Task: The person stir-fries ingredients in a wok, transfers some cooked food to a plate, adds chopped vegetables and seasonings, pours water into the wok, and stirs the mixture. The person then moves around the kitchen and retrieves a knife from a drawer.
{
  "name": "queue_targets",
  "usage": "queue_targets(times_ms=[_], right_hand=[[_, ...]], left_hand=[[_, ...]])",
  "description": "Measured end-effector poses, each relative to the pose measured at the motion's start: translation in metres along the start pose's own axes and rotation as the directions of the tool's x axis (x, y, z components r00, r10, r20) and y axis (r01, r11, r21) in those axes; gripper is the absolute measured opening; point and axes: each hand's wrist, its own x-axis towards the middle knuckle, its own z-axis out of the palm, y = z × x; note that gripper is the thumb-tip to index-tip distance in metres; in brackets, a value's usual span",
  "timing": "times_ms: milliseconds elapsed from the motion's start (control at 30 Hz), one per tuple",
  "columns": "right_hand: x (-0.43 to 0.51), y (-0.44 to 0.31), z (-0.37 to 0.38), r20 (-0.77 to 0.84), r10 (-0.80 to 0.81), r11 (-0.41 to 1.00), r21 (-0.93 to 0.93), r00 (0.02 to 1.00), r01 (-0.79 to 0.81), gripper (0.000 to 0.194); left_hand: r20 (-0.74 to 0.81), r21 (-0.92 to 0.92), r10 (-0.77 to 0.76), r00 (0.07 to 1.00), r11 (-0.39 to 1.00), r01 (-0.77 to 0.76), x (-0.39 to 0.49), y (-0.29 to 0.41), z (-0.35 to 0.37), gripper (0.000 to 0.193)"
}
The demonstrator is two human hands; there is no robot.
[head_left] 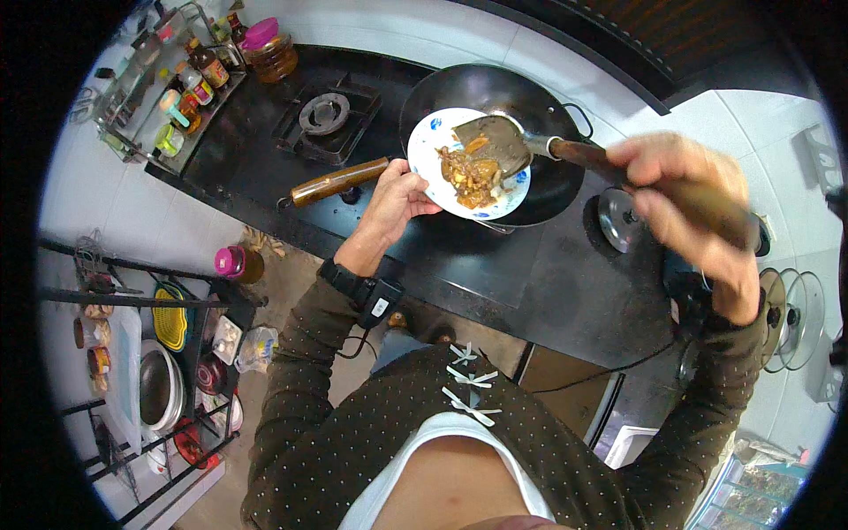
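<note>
My left hand [401, 199] grips the left rim of a white plate with blue decoration [430, 136], held over a black wok [490, 83]. Brown cooked food [469, 177] lies on the plate. In my right hand [695, 199], somewhat blurred, is the wooden handle of a metal wok spatula [493, 142]. The spatula's blade is over the plate, against or just above the food. Behind my left hand, the wok's wooden handle [341, 181] points left. The plate and spatula hide part of the wok's inside.
A gas burner [324, 114] is left of the wok. Sauce bottles [209, 64] stand on a rack by a pink-lidded jar [270, 56]. A metal lid [621, 218] lies to the right, with glass lids [798, 321] on the wall. A shelf rack [152, 301] stands lower left.
</note>
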Motion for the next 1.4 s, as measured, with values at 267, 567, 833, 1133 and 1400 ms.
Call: queue_targets(times_ms=[267,567,833,1133,1400], right_hand=[[-0.025,-0.013,0.014,0.156,-0.255,0.894,-0.338,0.954,0.294,0.016],[0.001,0.089,-0.01,-0.434,0.577,0.797,0.117,0.691,-0.592,0.026],[0.024,0.203,0.049,-0.208,0.744,0.636,0.509,0.635,-0.579,0.052],[0.05,0.188,0.025,-0.279,0.689,0.725,0.238,0.669,-0.647,0.038],[0.056,0.183,0.064,-0.305,0.632,0.764,0.398,0.712,-0.508,0.031]], left_hand=[[0.004,-0.126,0.05,0.999,0.991,-0.049,-0.002,-0.008,-0.01,0.021],[-0.157,-0.122,0.179,0.971,0.972,-0.199,-0.028,0.02,-0.049,0.03],[-0.259,-0.147,0.257,0.931,0.942,-0.301,-0.055,0.043,-0.08,0.028],[-0.256,-0.136,0.228,0.939,0.954,-0.269,-0.067,0.043,-0.083,0.025],[-0.199,-0.15,0.196,0.96,0.962,-0.227,-0.057,0.04,-0.081,0.024]])
